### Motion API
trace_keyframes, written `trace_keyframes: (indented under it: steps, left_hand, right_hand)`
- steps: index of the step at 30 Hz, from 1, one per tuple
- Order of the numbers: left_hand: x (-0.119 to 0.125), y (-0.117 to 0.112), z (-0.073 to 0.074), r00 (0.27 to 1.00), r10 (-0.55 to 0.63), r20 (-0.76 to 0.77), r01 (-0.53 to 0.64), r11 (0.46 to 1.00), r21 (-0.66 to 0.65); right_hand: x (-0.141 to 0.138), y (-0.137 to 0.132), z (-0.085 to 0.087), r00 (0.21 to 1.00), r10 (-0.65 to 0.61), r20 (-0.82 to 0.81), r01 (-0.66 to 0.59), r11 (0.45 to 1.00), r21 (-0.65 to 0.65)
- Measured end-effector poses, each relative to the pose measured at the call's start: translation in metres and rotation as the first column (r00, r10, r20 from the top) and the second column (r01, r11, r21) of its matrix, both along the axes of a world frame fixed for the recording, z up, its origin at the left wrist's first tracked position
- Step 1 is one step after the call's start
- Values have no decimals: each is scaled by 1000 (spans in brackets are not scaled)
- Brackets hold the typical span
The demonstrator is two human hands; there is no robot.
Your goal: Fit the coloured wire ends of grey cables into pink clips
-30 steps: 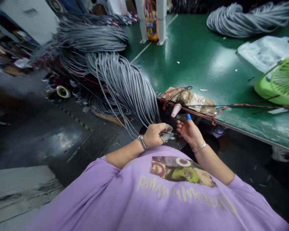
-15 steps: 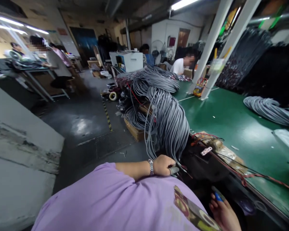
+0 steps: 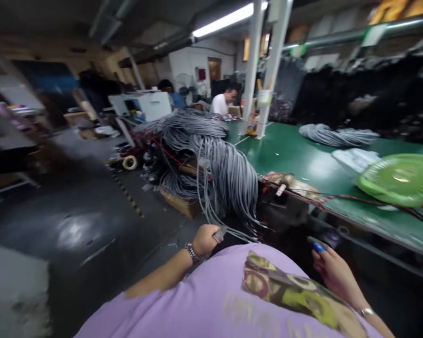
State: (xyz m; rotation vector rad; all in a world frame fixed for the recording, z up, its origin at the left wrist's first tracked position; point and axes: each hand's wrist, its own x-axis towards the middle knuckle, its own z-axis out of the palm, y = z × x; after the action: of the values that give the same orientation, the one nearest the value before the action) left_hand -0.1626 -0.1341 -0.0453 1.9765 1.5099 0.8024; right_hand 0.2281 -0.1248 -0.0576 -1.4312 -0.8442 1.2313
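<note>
My left hand, with a metal watch on the wrist, is closed around the ends of thin grey cables that hang from a large grey cable bundle draped over the bench edge. Grey covers sit on its fingertips. My right hand is lower right, fingers curled, with a blue cover on one fingertip; it pinches a small dark piece I cannot name. My purple shirt fills the bottom of the view.
A green workbench runs along the right with a green fan, a second cable coil, plastic bags and red wires. A seated person works at the far end. Tape rolls and boxes lie on the dark floor at left.
The view swung up from my lap to the room. My hands moved apart: the left stays at the cable ends, the right dropped to the lower right.
</note>
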Motion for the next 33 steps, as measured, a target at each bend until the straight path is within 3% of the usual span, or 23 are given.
trace_keyframes:
  steps: [2, 5, 8, 11, 14, 17, 20, 21, 23, 26, 28, 31, 33]
  left_hand:
    - [-13, 0, -1, 992, 46, 121, -39, 997, -62]
    - [-25, 7, -5, 975, 87, 206, -68, 993, -97]
    - [-25, 21, -8, 961, 115, 250, -84, 988, -133]
    - [-15, 35, -7, 956, 110, 273, -67, 985, -161]
    - [-1, 56, -3, 939, 116, 323, -61, 983, -174]
    - [10, 87, 11, 898, 163, 409, -105, 981, -162]
    - [21, 131, 46, 843, 163, 512, -149, 986, -69]
    - [24, 148, 62, 825, 140, 548, -144, 989, -35]
    - [34, 185, 102, 794, 73, 603, -99, 995, 11]
    - [54, 242, 164, 796, -106, 596, 59, 993, 98]
    - [70, 276, 196, 775, -220, 592, 187, 975, 118]
    - [93, 310, 227, 747, -305, 590, 298, 948, 113]
    - [101, 319, 239, 768, -330, 549, 341, 936, 85]
  right_hand:
    - [-7, -6, 14, 996, -59, -64, 60, 998, 20]
    - [-12, -4, 35, 996, -85, -19, 86, 993, 83]
    - [-12, 13, 57, 987, -83, 135, 53, 976, 211]
    - [-7, 51, 78, 927, -148, 346, 12, 931, 365]
    - [5, 107, 91, 796, -238, 556, -68, 879, 473]
    - [23, 168, 89, 527, -269, 806, -188, 888, 420]
    - [41, 215, 73, 265, -145, 953, -254, 943, 214]
    - [46, 224, 66, 218, -71, 973, -293, 946, 135]
    - [56, 235, 50, 168, -69, 983, -376, 917, 129]
    - [69, 237, 32, 163, -98, 982, -446, 880, 162]
    - [75, 236, 26, 185, -144, 972, -488, 845, 218]
    - [79, 238, 23, 236, -161, 958, -491, 832, 260]
    - [78, 240, 24, 272, -146, 951, -484, 834, 266]
